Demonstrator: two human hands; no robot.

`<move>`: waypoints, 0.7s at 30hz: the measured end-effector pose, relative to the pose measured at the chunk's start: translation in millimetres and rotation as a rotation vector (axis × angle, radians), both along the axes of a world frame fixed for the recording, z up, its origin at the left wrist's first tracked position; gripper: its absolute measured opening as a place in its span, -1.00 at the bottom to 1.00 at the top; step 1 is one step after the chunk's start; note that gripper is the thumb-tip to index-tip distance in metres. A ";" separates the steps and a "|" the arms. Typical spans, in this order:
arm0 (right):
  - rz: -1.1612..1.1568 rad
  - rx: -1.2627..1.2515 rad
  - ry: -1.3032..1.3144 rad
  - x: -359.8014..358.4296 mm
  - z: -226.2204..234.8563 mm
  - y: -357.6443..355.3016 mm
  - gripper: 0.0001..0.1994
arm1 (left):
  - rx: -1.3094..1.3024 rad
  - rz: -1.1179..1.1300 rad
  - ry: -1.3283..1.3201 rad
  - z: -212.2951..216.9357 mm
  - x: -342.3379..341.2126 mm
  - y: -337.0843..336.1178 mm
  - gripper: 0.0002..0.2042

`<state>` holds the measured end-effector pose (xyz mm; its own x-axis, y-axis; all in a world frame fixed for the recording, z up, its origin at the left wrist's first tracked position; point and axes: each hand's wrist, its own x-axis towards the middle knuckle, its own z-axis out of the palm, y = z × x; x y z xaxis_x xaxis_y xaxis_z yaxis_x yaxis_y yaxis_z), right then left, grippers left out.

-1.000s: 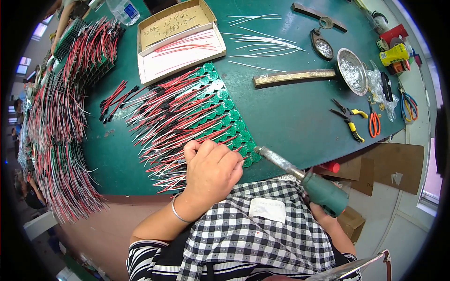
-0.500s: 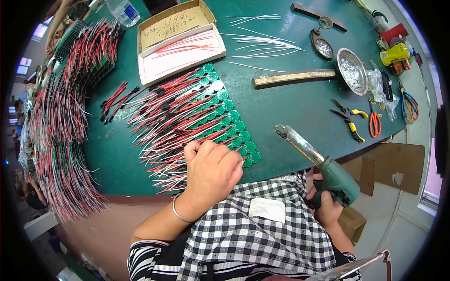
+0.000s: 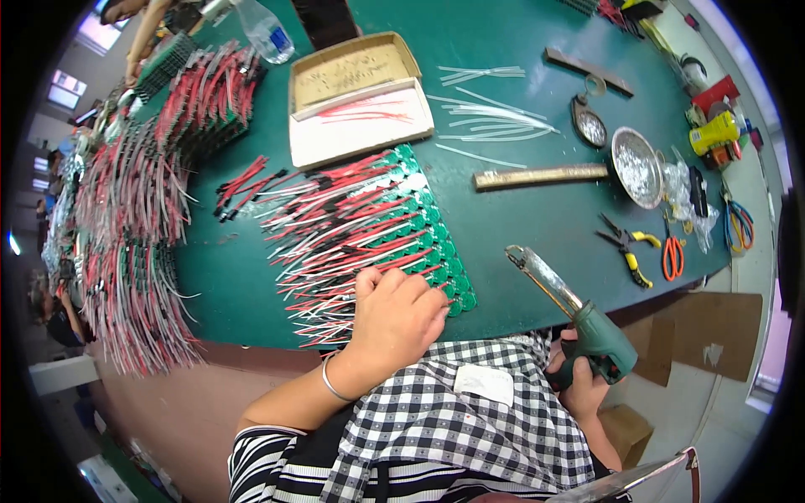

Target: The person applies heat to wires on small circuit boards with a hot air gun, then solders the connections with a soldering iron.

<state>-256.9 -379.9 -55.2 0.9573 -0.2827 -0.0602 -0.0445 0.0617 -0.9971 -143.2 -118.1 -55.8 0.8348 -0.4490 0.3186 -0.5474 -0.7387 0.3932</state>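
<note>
My left hand (image 3: 392,318) rests with curled fingers on the near end of a row of small green circuit boards (image 3: 428,226) with red, black and white wires (image 3: 335,235) fanned out to the left on the dark green table (image 3: 503,218); whether it grips anything cannot be told. My right hand (image 3: 579,381) grips the green handle of a glue gun (image 3: 579,314) at the table's near edge. Its metal nozzle points up and left, apart from the boards.
A large pile of wired boards (image 3: 134,226) fills the table's left side. An open cardboard box (image 3: 356,96) with red wires lies behind the boards. Clear sticks (image 3: 490,117), a wooden bar (image 3: 541,176), a metal bowl (image 3: 637,163), pliers (image 3: 625,247) and orange scissors (image 3: 672,256) lie at the right.
My right hand has raised the glue gun from lying low along the table edge to pointing up and left over the edge. My left hand has stayed on the boards.
</note>
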 end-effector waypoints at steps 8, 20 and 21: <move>-0.113 0.015 -0.024 33.0 8.8 -4.8 -0.57 | 0.007 -0.112 0.076 51.5 89.7 24.6 -0.76; -0.185 0.005 -0.059 72.3 12.1 -4.1 -0.59 | 0.208 0.074 -0.051 -4.2 217.0 44.8 -0.80; -0.156 0.010 -0.085 75.3 12.0 -4.4 -0.63 | 0.239 0.084 0.028 -3.1 213.0 46.1 -0.81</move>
